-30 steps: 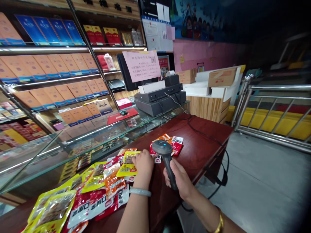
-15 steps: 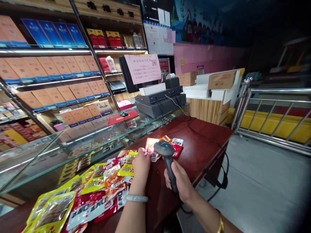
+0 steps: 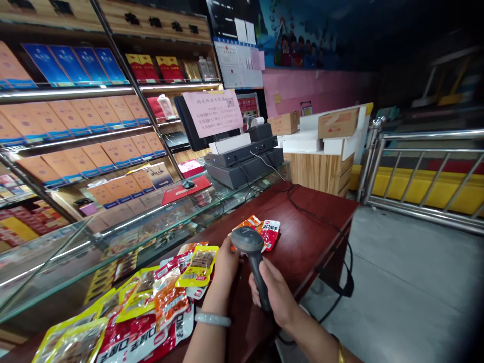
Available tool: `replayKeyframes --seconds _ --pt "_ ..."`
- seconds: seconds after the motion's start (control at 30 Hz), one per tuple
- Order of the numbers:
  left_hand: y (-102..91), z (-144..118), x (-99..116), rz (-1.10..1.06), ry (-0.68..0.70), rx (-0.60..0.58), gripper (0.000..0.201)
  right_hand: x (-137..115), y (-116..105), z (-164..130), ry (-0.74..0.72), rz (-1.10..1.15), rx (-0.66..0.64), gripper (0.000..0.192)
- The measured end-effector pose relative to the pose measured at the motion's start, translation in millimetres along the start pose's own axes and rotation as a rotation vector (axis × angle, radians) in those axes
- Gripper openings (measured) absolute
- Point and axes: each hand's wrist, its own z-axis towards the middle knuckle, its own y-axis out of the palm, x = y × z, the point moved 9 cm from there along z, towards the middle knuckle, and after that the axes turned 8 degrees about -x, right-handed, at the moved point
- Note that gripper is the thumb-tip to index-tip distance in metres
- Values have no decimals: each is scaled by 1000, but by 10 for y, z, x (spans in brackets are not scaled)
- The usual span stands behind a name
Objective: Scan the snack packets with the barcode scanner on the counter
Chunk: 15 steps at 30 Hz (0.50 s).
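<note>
My right hand [image 3: 275, 292] is wrapped around the handle of a dark grey barcode scanner [image 3: 247, 239], its head tilted toward the left. Just behind that head, my left hand [image 3: 227, 262], with a pale bangle on the wrist, has its fingers closed at the edge of a snack packet; the scanner hides most of the fingertips and the packet. Beyond them lie an orange packet [image 3: 251, 222] and a red-and-white packet [image 3: 270, 233]. A spread of yellow, red and orange snack packets covers the table left of my forearm, with one yellow packet [image 3: 198, 266] close to my left hand.
The dark red table [image 3: 302, 212] adjoins a glass display counter [image 3: 124, 237]. A cash drawer [image 3: 242, 164] and a monitor with a pink notice [image 3: 214, 115] stand on the counter. A black cable [image 3: 315, 217] crosses the table. Boxed goods fill the shelves; a metal railing [image 3: 427, 176] is at right.
The bright scanning glow on the packet has gone. The scanner and my right hand have shifted slightly left and down in view. The packet by my left fingers is now mostly behind the scanner.
</note>
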Motion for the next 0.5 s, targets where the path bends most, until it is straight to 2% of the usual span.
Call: replayKeyframes --seconds 0.07,0.13,0.23,0.3,0.37,0.43,0.5 --pt "199 9 164 -37 126 -111 24 4 4 7 0 -9 -16 55" --pt "317 -9 284 -57 200 -173 25 16 7 7 9 -19 -31 54" --pt "240 -53 324 10 192 -155 23 21 1 -10 16 -25 -39 53" --pt "-16 -119 287 110 148 -56 27 17 -3 -22 19 -19 -39 52" --pt "-404 -237 197 294 51 115 36 11 2 -28 25 -14 -42 51" --pt "-780 -379 39 556 -142 253 49 2 18 -28 27 -9 -56 51" --pt "-1014 -482 -166 737 -347 256 66 -4 34 -28 29 -8 -70 50"
